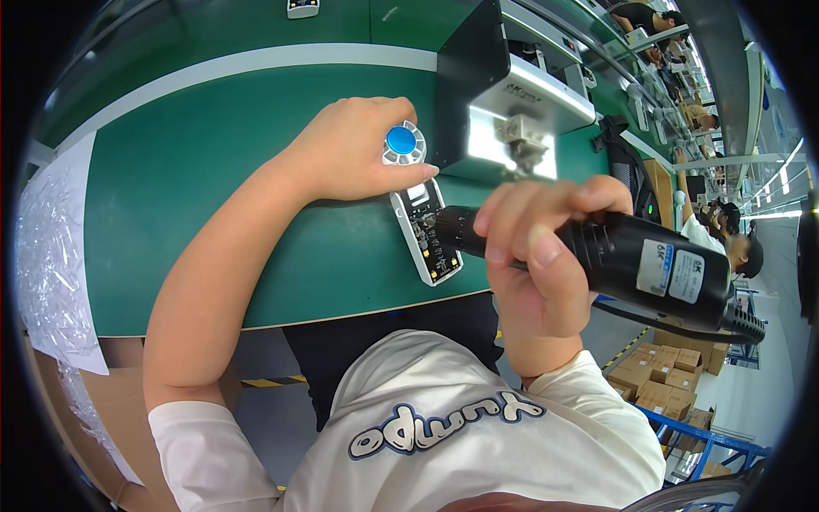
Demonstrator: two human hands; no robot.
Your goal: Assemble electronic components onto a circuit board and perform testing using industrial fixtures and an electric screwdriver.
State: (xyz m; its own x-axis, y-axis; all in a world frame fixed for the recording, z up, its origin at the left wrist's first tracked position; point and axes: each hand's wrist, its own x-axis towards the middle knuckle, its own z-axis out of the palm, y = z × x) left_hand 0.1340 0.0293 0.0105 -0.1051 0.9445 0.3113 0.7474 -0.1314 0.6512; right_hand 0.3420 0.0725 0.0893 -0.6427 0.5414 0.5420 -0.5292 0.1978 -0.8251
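My left hand (354, 147) grips the upper end of a white elongated electronic device (426, 256) lying on the green table (196, 141). Its fingers wrap around a round white part with a blue disc (401, 141) in the middle. Below them the casing is open, and a black circuit board (437, 247) shows with small yellow parts. In my right hand (546, 243) is a black electric screwdriver (665, 266), held nearly level with its tip end pointing left over the board. Its tip is hidden, so whether it touches the board I cannot tell.
A screw feeder machine (550, 92) with a dark side panel stands beyond my hands. Clear plastic bags (51, 247) hang at the left table edge. A black strap-like item (627, 162) lies at the right. Cardboard boxes (665, 367) are stacked behind; people work far right.
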